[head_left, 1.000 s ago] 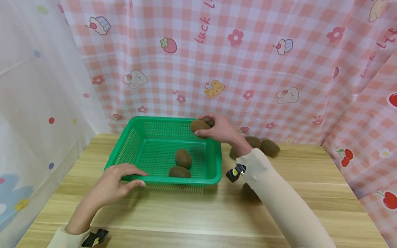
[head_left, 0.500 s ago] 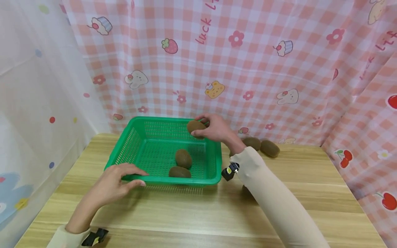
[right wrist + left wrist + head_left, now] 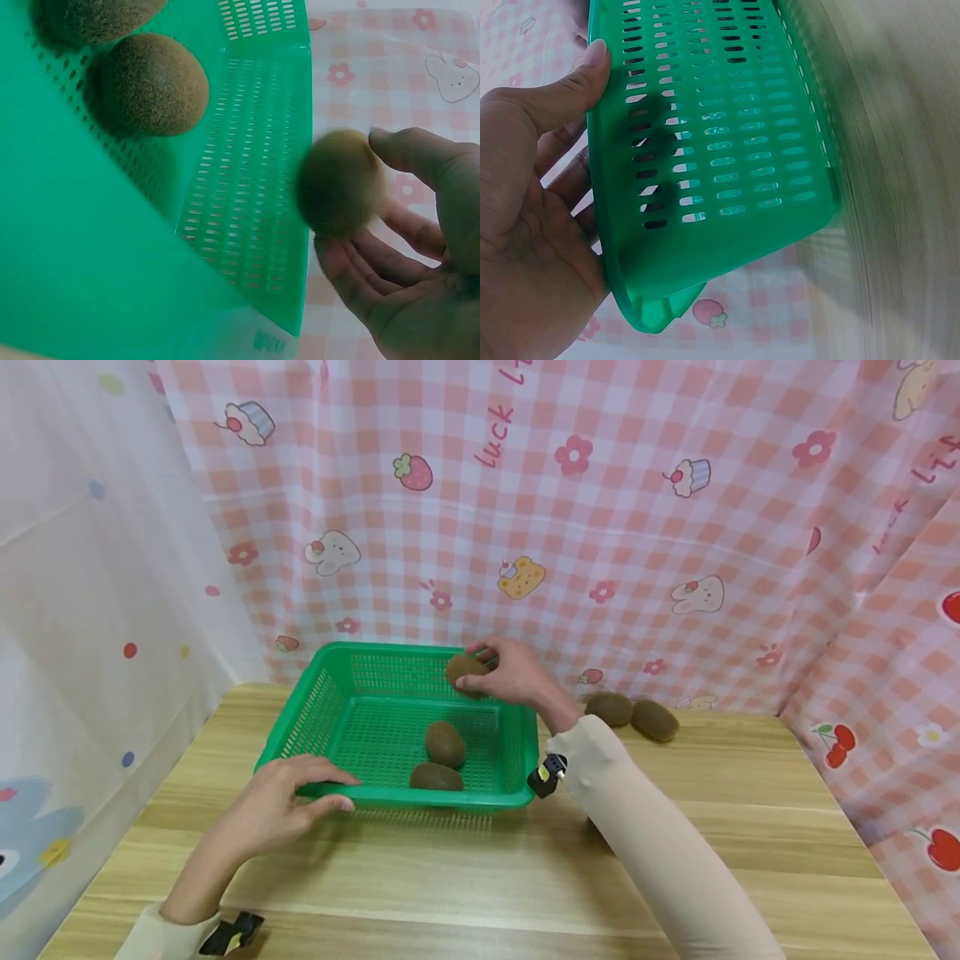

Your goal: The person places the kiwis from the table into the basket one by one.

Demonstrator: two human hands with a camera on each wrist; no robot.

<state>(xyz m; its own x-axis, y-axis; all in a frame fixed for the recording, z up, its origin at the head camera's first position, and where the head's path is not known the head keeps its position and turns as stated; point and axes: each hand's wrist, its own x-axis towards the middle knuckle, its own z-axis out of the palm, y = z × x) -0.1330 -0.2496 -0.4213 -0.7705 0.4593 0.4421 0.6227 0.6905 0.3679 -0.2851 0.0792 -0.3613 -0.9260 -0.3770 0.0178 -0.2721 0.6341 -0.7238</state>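
Observation:
A brown kiwi (image 3: 467,674) is pinched between the thumb and fingers of my right hand (image 3: 513,672), above the back right part of the green plastic basket (image 3: 330,645). In the right wrist view the held kiwi (image 3: 341,184) looks blurred beside the basket's rim. Two more kiwis lie inside the basket: one kiwi (image 3: 445,744) upright in the picture, the other kiwi (image 3: 436,777) on its side by the front wall. My left hand (image 3: 288,802) grips the front left rim, thumb outside and fingers over the edge, as the left wrist view (image 3: 540,187) also shows.
To the right of the basket, one kiwi (image 3: 609,708) and another kiwi (image 3: 655,720) lie near the back edge of the wooden table (image 3: 720,827). A further dark kiwi (image 3: 597,832) is mostly hidden by the right sleeve. A checked curtain (image 3: 600,527) hangs behind.
My right hand has moved slightly left with the kiwi, further over the basket. My left hand and the kiwis in the basket have stayed put.

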